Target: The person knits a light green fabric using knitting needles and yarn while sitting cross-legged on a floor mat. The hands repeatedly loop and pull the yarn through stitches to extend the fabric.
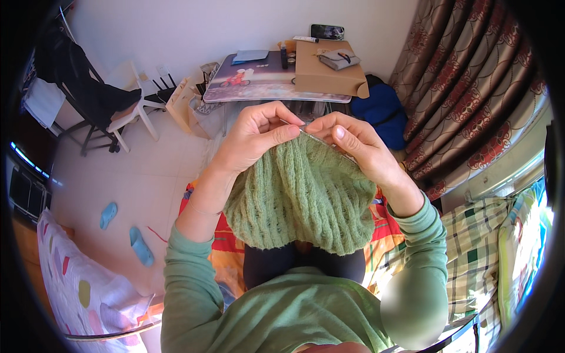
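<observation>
A piece of light green ribbed knitting (300,194) hangs between my hands, above my lap. Its top edge runs along a thin knitting needle (324,142). My left hand (260,137) pinches the work near the needle's tip, thumb and forefinger close together at the upper corner. With its fingers curled around the needle side, my right hand (353,141) holds the right part of the top edge, thumb raised. The fingertips of both hands nearly meet at the tip. Whether a second needle is there cannot be told, as the fingers cover that spot.
Ahead stands a low folding table (265,84) with a cardboard box (326,70), a small grey pouch (340,59) and small bottles. Patterned curtains (476,88) hang at right, above a blue bag (382,110). At left are a white chair (145,106), paper bags (181,106) and blue clogs (141,247).
</observation>
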Demonstrator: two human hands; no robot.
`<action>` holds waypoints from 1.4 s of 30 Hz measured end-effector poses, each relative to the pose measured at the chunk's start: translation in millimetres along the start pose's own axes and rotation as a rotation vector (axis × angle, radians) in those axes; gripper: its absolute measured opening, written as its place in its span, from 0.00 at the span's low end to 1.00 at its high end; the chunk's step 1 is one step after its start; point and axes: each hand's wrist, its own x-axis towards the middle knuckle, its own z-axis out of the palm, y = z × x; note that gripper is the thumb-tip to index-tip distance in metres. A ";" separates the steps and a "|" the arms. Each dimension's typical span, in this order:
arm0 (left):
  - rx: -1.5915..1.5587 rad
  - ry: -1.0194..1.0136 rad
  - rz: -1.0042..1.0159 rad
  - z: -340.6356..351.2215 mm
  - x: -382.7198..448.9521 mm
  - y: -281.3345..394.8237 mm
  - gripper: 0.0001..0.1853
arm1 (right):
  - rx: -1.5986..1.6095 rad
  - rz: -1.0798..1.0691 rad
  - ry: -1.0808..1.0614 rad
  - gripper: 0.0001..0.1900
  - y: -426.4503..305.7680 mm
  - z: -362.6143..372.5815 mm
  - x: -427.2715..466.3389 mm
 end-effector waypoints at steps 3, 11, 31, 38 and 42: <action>-0.095 -0.019 0.017 -1.4 -1.3 -1.1 0.06 | 0.048 -0.025 -0.066 0.25 -9.6 -10.3 -4.5; -0.314 -0.143 -0.035 -14.4 6.1 -16.4 0.10 | 0.730 -0.052 -0.255 0.20 -22.4 -105.1 0.3; -0.603 -0.257 -0.245 -10.2 42.0 -80.1 0.15 | -0.370 0.484 -0.477 0.32 51.4 -187.7 92.9; -0.623 -0.242 -0.257 -14.4 46.8 -88.8 0.17 | 0.488 0.033 -1.107 0.39 98.7 -108.2 99.6; -0.652 -0.257 -0.219 -21.3 44.1 -93.3 0.16 | 0.995 -0.228 -1.294 0.29 93.6 -79.9 100.3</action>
